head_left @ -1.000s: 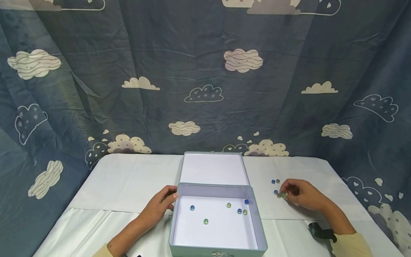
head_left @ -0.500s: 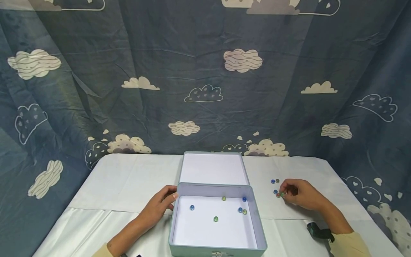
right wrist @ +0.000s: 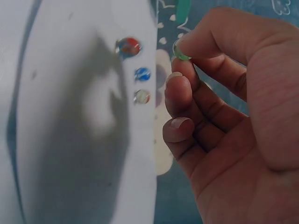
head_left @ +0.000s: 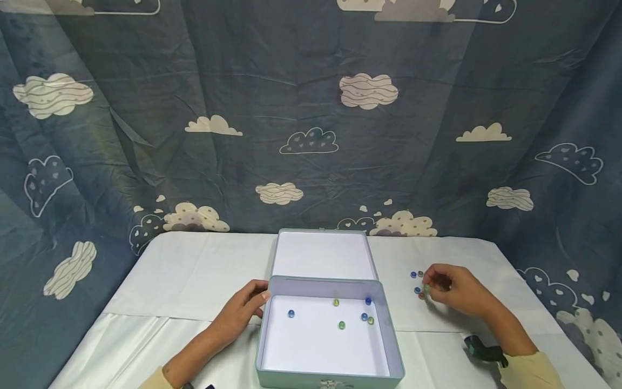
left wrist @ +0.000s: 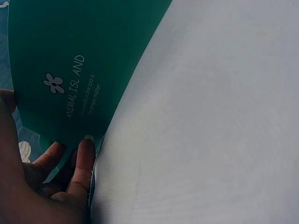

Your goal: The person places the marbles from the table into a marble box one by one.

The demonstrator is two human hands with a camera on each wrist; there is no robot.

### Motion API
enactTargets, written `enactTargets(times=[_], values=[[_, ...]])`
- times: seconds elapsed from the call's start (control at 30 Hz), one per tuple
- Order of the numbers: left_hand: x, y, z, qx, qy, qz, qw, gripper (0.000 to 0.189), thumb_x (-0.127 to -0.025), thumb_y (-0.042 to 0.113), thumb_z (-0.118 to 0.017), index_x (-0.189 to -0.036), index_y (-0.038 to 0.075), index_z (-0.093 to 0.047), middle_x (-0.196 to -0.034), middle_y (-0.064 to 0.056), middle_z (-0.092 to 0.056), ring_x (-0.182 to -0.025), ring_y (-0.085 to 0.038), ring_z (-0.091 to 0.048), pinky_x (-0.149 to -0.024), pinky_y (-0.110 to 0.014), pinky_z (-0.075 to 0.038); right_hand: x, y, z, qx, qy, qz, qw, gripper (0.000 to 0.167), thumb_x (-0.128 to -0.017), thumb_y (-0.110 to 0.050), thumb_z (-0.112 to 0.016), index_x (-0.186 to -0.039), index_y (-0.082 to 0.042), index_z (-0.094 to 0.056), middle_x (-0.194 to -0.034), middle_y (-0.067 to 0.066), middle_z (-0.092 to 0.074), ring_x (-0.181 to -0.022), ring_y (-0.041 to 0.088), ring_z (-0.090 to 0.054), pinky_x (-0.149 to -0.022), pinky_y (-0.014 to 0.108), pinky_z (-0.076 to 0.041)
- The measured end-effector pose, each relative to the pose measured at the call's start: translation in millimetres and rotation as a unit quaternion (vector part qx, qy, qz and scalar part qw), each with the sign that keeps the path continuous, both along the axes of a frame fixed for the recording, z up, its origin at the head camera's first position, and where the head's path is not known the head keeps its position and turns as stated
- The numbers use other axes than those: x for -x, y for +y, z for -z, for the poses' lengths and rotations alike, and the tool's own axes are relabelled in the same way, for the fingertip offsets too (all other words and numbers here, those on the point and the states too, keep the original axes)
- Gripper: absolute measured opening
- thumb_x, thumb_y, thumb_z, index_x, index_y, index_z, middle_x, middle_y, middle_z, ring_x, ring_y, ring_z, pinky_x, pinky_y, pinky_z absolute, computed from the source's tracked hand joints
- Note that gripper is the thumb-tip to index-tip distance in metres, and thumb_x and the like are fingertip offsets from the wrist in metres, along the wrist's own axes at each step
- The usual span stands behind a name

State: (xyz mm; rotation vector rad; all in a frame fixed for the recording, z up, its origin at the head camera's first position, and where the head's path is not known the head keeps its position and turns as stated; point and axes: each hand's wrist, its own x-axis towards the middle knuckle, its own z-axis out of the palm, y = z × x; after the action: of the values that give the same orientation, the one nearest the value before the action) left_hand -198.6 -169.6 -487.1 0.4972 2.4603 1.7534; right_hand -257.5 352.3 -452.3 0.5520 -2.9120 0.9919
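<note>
Between the thumb and forefinger of my right hand (head_left: 459, 289) I pinch a clear green marble (right wrist: 181, 50), lifted off the white cloth. Below and left of it lie a red marble (head_left: 421, 295) and a blue marble (head_left: 417, 290). Another blue marble (head_left: 413, 274) lies farther back beside a dull-coloured marble (head_left: 420, 274). My left hand (head_left: 238, 310) holds the left wall of a green tin box (head_left: 330, 380), thumb at the rim, fingers against the lettered outside (left wrist: 70, 93). Several blue and green marbles, one being a green marble (head_left: 342, 325), lie in the box.
The box's lid (head_left: 323, 254) lies open toward the back. White cloth (head_left: 209, 270) covers the table, and a dark curtain (head_left: 311, 178) with cloud prints hangs behind it. A black strap piece (head_left: 486, 351) hangs at the right wrist.
The right hand has lifted the green marble slightly from beside the red one. In the box one green marble has rolled right, another left and back. The left hand stays in place.
</note>
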Motion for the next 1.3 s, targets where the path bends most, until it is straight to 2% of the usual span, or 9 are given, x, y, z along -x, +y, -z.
enactTargets(times=[0.27,0.43,0.6,0.8,1.0,1.3], values=[[0.4,-0.2,1.0,-0.002,0.000,0.002,1.0000,0.043,-0.112,0.031,-0.050,-0.142,0.000,-0.057,-0.132,-0.017,-0.066,-0.108,-0.026,-0.065,-0.082,-0.031,-0.060,-7.3,-17,-18.3,-0.015,0.031,-0.016,0.9993,0.021,-0.084,0.002,-0.080,-0.097,-0.012,-0.073,-0.082,-0.005,-0.061,-0.076,0.013,-0.054,-0.062,0.026,-0.045],[0.8,-0.5,1.6,-0.002,0.002,0.003,1.0000,0.043,-0.112,0.031,-0.050,-0.142,0.000,-0.057,-0.132,-0.017,-0.066,-0.108,-0.027,-0.066,-0.082,-0.031,-0.060,-13.5,-30,-27.0,-0.016,0.076,-0.038,0.9962,0.024,-0.082,0.002,-0.082,-0.095,-0.017,-0.073,-0.083,-0.010,-0.063,-0.075,0.013,-0.056,-0.062,0.026,-0.046],[0.8,-0.8,1.8,0.000,-0.001,0.001,1.0000,0.043,-0.112,0.031,-0.051,-0.142,0.001,-0.057,-0.132,-0.017,-0.066,-0.108,-0.026,-0.066,-0.082,-0.031,-0.060,-22.1,-45,-35.9,-0.007,0.115,-0.061,0.9915,0.033,-0.080,0.005,-0.081,-0.094,-0.023,-0.072,-0.085,-0.010,-0.066,-0.075,0.014,-0.058,-0.062,0.026,-0.048],[0.8,-0.7,2.4,-0.001,-0.005,0.001,1.0000,0.043,-0.112,0.032,-0.051,-0.142,0.001,-0.057,-0.132,-0.016,-0.066,-0.108,-0.026,-0.066,-0.082,-0.031,-0.060,-34.8,-63,-49.3,-0.007,0.125,-0.062,0.9901,0.039,-0.080,0.006,-0.083,-0.096,-0.028,-0.071,-0.089,-0.016,-0.065,-0.077,0.011,-0.059,-0.064,0.027,-0.051],[1.7,-1.0,4.1,0.000,-0.003,0.000,1.0000,0.043,-0.112,0.032,-0.051,-0.142,0.001,-0.057,-0.132,-0.016,-0.066,-0.108,-0.026,-0.066,-0.082,-0.031,-0.060,-45.7,-79,-58.6,0.000,0.138,-0.085,0.9867,0.046,-0.079,0.006,-0.084,-0.096,-0.033,-0.069,-0.091,-0.018,-0.065,-0.076,0.011,-0.059,-0.062,0.024,-0.051],[3.0,-1.5,5.3,-0.005,-0.005,0.003,1.0000,0.043,-0.112,0.031,-0.051,-0.142,0.001,-0.057,-0.132,-0.017,-0.065,-0.108,-0.027,-0.066,-0.083,-0.031,-0.060,-58.6,-99,-60.9,-0.011,0.132,-0.108,0.9854,0.043,-0.080,0.004,-0.084,-0.097,-0.032,-0.070,-0.091,-0.020,-0.063,-0.078,0.006,-0.057,-0.062,0.023,-0.050]])
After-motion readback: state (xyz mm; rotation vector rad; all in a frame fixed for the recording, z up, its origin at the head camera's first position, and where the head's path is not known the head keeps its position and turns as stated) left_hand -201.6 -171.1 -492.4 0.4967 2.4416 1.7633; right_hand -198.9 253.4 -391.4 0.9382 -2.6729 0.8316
